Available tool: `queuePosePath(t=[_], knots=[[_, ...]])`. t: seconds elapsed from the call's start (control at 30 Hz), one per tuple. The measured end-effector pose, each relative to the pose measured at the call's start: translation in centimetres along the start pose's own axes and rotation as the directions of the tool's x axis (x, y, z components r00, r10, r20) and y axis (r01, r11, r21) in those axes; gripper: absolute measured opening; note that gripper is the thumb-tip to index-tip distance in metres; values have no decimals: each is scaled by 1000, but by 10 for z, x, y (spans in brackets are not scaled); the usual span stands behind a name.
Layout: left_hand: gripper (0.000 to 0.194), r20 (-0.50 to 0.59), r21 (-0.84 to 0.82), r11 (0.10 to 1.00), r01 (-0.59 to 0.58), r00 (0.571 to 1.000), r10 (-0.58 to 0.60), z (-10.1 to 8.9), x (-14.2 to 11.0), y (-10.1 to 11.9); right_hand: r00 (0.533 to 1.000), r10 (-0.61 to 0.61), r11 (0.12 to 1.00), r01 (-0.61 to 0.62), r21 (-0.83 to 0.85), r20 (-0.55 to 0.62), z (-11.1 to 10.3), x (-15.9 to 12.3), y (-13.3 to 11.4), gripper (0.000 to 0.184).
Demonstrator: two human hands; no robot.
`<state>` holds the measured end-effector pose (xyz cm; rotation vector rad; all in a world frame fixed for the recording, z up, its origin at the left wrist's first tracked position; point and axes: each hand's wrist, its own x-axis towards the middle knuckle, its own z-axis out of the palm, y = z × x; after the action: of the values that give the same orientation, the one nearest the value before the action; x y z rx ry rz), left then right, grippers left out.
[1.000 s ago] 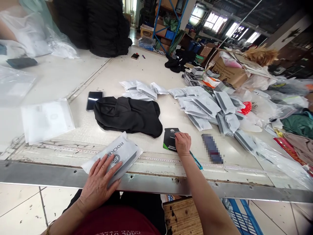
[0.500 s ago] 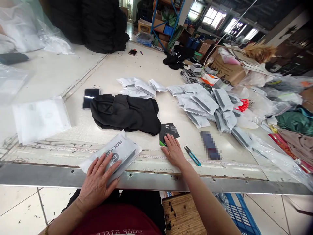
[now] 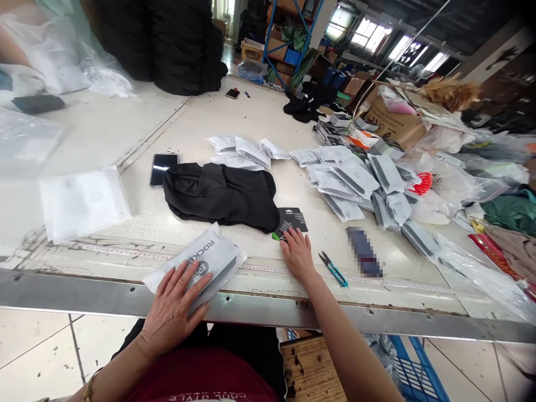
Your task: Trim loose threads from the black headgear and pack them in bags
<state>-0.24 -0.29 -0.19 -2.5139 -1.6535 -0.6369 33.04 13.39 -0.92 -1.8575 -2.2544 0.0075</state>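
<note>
My left hand [image 3: 179, 296] lies with fingers spread on a frosted plastic bag [image 3: 221, 248] printed "ROCKB…", at the table's front edge; something grey shows through it. My right hand [image 3: 298, 255] has its fingers stretched out, the tips at the lower edge of a black card [image 3: 293, 216] with a green corner. Part of that card's left side is under a folded black cloth item [image 3: 221, 192]. Right of my right hand are blue-handled thread snips [image 3: 334, 269]. A phone [image 3: 163, 169] lies against the cloth's left end.
Filled frosted packets [image 3: 347, 178] are heaped at the right, with several more [image 3: 245, 152] behind the cloth. Flat frosted bags [image 3: 86, 201] lie on the left. A measuring tape [image 3: 276, 270] runs along the metal front edge [image 3: 259, 310]. Big black bundles [image 3: 184, 44] stand at the back.
The whole view has shifted slightly, so things sit a little further right. My right fingertips have slid down the card toward its lower edge. My left hand stays on the bag.
</note>
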Motion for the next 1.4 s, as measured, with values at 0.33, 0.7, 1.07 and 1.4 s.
queuePosePath(t=[0.33, 0.7, 1.07, 1.4], knots=[[43, 16, -81, 996, 38, 999, -37, -10, 3, 0, 980, 83, 916, -4, 402, -180, -14, -6, -30, 43], [18, -49, -308, 910, 279, 950, -308, -20, 30, -8, 774, -37, 141, -622, 770, 632, -23, -66, -166, 37], [29, 277, -768, 325, 552, 744, -609, -30, 40, -9, 770, 111, 71, -637, 767, 629, -24, -39, -182, 62], [28, 87, -638, 668, 383, 898, -431, -44, 42, -20, 875, 89, 309, -478, 822, 475, -16, -26, -184, 26]])
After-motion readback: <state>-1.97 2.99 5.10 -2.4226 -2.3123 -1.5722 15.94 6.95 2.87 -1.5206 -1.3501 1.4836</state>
